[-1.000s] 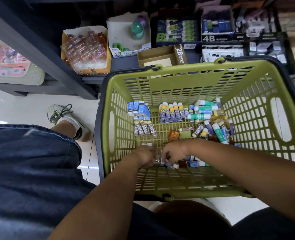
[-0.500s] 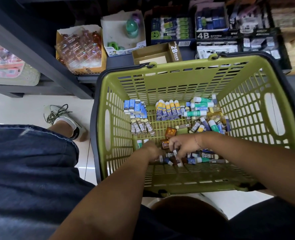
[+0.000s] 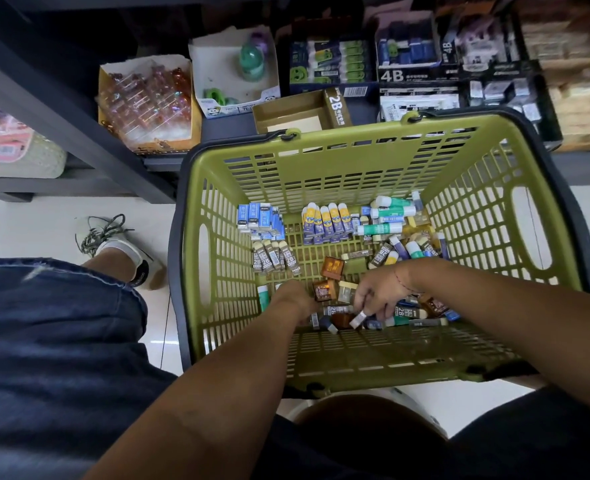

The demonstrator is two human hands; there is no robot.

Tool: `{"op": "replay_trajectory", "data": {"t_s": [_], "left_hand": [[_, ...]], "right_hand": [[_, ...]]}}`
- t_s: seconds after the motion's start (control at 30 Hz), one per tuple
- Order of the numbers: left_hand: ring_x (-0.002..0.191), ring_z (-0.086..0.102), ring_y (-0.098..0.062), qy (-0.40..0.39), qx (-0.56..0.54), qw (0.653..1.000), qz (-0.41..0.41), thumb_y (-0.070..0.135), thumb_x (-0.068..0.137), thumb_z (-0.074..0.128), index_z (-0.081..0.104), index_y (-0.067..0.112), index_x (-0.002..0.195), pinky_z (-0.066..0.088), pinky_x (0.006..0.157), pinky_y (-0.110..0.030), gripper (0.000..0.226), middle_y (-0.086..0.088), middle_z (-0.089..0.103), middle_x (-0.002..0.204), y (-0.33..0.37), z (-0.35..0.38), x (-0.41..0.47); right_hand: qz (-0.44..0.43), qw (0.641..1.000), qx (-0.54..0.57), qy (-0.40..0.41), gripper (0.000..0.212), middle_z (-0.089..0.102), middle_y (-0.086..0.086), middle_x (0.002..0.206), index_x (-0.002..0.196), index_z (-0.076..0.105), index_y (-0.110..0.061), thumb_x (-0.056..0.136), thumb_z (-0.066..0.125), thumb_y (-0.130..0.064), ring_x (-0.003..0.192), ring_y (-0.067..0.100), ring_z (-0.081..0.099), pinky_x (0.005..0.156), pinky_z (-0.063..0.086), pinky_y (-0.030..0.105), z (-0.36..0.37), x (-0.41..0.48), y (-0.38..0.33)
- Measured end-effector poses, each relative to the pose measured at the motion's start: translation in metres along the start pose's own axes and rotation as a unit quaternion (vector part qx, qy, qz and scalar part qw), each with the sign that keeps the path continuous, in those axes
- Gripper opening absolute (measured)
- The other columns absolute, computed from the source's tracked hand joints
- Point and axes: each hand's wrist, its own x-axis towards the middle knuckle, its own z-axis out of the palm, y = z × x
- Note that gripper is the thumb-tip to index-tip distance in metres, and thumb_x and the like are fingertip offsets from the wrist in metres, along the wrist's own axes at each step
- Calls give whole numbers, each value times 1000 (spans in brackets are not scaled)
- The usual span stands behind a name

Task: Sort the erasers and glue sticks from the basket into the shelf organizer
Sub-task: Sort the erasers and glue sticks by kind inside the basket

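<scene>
A green plastic basket (image 3: 373,161) stands on the floor and holds erasers and glue sticks. Blue erasers (image 3: 260,218), a row of 2B erasers (image 3: 276,259), yellow-capped glue sticks (image 3: 326,221) and green glue sticks (image 3: 387,216) lie grouped at its far end. Loose brown erasers (image 3: 331,268) and others are scattered near my hands. My left hand (image 3: 295,301) reaches down into the pile, its fingers hidden. My right hand (image 3: 378,294) pinches a small grey eraser (image 3: 358,320) just above the pile.
Behind the basket, the dark shelf carries an open 2B box (image 3: 297,114), a 4B box (image 3: 407,60), a green-faced glue stick box (image 3: 331,62), a white box with a green bottle (image 3: 234,71) and a box of clear packets (image 3: 146,102). My shoe (image 3: 113,240) is left of the basket.
Both hands have shifted forward and slightly right within the basket's near pile. My right hand has closed its fingertips on a small grey eraser.
</scene>
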Motion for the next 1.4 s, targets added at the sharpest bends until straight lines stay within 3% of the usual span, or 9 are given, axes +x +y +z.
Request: {"op": "replay_trajectory", "data": {"t_s": [0.13, 0.27, 0.43, 0.77, 1.0, 1.1, 1.23, 1.3, 1.4], "left_hand": [[80, 67, -24, 3, 6, 1000, 16, 20, 88, 66, 58, 15, 70, 58, 81, -37, 20, -5, 61, 74, -4, -4, 1], [77, 64, -22, -23, -77, 996, 29, 15, 88, 64, 63, 8, 89, 56, 80, -38, 7, -12, 66, 88, -17, -15, 4], [77, 66, -20, -74, -257, 963, -35, 11, 93, 50, 59, 5, 104, 58, 71, -31, 15, -10, 64, 92, -10, -18, -3], [104, 56, -23, -152, -13, 988, 6, 36, 89, 66, 53, 19, 122, 55, 85, -34, 39, -7, 57, 114, -10, -10, -9], [116, 55, -28, -113, 49, 992, 17, 41, 81, 74, 52, 18, 131, 48, 99, -39, 59, -8, 56, 132, 2, 7, -8], [109, 58, -27, -115, 65, 991, 6, 33, 81, 75, 56, 19, 123, 52, 94, -37, 48, -9, 58, 126, 5, 9, -7], [105, 56, -24, -175, -1, 984, -27, 27, 82, 73, 56, 17, 110, 52, 90, -32, 34, -11, 57, 127, -4, 0, -4], [98, 61, -22, -203, -85, 975, -33, 29, 81, 76, 58, 10, 120, 53, 83, -29, 47, -17, 59, 127, -13, -8, -2], [60, 48, -9, -197, -249, 948, -22, 25, 80, 77, 61, 12, 107, 46, 54, -21, 33, 0, 61, 74, -16, -22, -3]], "right_hand": [[-2, 996, 92, 10, 41, 54, 23, 126, 140, 37, 0, 99, 37, 0, 111, 32, 61, 89, 51, 34, 3, 0, 0], [3, 988, 145, 49, 42, 53, 8, 87, 138, 35, -3, 97, 45, -6, 73, 16, 53, 74, 52, 31, 6, 7, -2], [-26, 990, -54, 126, 78, 41, 1, 142, 140, 37, -16, 77, 74, -45, 120, 19, 48, 100, 42, 32, 18, 14, 0], [-47, 977, -135, 160, 38, 62, 9, 102, 106, 62, -7, 82, 66, -37, 95, 26, 60, 75, 48, 34, 26, 23, -5], [15, 988, -47, 143, 47, 50, -4, 104, 127, 51, -13, 90, 60, -41, 82, 13, 55, 64, 51, 25, -8, 0, 5], [51, 984, -65, 156, 75, 42, 12, 141, 147, 30, -7, 88, 66, -35, 111, 30, 58, 80, 56, 34, -15, -5, 5], [69, 984, -87, 139, 77, 34, 12, 147, 149, 27, -13, 86, 69, -29, 109, 28, 56, 66, 52, 27, -18, -8, 0], [70, 983, -87, 143, 78, 36, 12, 144, 148, 27, -14, 85, 70, -30, 111, 28, 55, 68, 54, 28, -20, -11, -3], [20, 993, 20, 117, 51, 53, 9, 104, 134, 37, -11, 92, 62, -26, 85, 17, 58, 67, 54, 28, -30, -13, -6]]}}
